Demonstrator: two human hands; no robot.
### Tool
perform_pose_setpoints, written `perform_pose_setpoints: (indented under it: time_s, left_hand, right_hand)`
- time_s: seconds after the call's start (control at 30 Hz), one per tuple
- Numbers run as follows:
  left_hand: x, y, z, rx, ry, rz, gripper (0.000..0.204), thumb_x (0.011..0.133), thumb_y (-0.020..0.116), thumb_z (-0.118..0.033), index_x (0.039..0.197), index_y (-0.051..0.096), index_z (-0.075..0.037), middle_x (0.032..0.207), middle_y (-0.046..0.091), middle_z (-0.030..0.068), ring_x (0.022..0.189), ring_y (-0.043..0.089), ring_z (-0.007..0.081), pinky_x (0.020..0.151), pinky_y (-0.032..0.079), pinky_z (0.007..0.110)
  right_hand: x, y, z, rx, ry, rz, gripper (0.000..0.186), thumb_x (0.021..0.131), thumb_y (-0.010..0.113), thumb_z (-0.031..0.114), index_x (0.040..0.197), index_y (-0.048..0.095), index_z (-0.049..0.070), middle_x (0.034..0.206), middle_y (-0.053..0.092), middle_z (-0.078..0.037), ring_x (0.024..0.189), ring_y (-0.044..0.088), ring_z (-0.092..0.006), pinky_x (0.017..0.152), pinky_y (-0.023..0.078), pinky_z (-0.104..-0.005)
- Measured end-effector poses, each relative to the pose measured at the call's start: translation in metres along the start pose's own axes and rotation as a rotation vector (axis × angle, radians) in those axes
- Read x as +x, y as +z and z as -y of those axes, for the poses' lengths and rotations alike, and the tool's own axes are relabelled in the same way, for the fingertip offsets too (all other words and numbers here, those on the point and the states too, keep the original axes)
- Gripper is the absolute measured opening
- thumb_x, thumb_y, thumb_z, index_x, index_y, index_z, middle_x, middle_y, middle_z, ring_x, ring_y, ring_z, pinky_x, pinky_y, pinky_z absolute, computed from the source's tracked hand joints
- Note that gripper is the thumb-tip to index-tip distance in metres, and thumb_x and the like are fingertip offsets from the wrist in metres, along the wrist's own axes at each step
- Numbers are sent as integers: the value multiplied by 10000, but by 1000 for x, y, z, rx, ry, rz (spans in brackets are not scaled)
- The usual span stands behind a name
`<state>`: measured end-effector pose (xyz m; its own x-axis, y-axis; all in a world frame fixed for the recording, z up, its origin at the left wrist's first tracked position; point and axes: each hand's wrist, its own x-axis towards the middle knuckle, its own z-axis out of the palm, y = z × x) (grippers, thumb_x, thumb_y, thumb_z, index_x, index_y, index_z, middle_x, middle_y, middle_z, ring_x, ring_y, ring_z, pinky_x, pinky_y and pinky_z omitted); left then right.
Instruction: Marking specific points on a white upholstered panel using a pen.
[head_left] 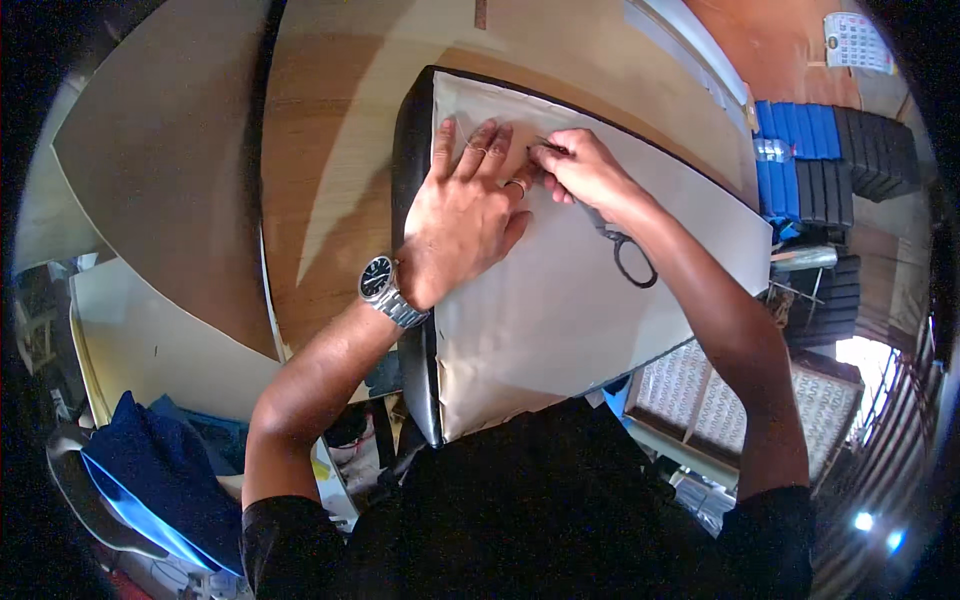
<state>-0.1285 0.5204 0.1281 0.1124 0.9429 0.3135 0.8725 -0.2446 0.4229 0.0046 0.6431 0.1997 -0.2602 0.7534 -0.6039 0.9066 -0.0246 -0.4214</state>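
A large padded panel (590, 310), with a pale cream cloth face and black leather-like sides, lies in front of me. My left hand (465, 205) rests flat on the cloth near its far left corner, fingers spread; a ring and a steel wristwatch (378, 278) are on that arm. Just to the right, my right hand (580, 170) is closed in a pinch around scissors, their black handle loops (634, 262) sticking out below the palm. A small dark tip shows at the right fingertips, close to the left fingers. The blades are mostly hidden by the hand.
Under the panel is a wooden table (340, 150), with a brown curved sheet (160, 160) at left. Blue and black stacked blocks (800, 145) stand at the right, below a wall calendar (857, 42). A chair with dark blue cloth (150, 470) is at lower left.
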Motion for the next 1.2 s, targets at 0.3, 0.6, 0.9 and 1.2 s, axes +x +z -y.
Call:
perform_pose_setpoints:
  time_s: [0.3,0.6,0.9,1.2]
  left_hand:
    - [0,-3,0,-21,26,22,418,897,617,-402,1265,646,-206,1512,407,168,1443,318,285,1193,144,564]
    - [-2,4,4,-18,53,-36,380,896,612,-373,1218,656,-174,1494,418,202,1434,338,302,1184,155,580]
    - [-5,-1,4,-8,57,-66,383,879,636,-370,1208,655,-175,1440,484,91,1409,372,273,1183,206,557]
    - [-2,-2,1,15,71,-103,368,887,645,-368,1192,668,-165,1406,514,67,1380,418,250,1178,230,548]
  right_hand:
    - [4,30,-11,-213,-61,-338,368,976,507,318,948,614,-33,885,645,-179,806,610,-290,743,493,-396]
    - [-3,8,20,-636,-174,-116,394,979,411,232,885,640,-75,910,656,-311,929,643,-469,831,492,-532]
    - [-2,5,0,-790,-379,-271,263,954,427,170,1076,568,-16,896,686,-254,912,652,-441,806,490,-557]
    - [4,11,-24,-486,-648,-420,137,929,566,79,960,495,-33,888,646,-297,829,636,-478,709,515,-529]
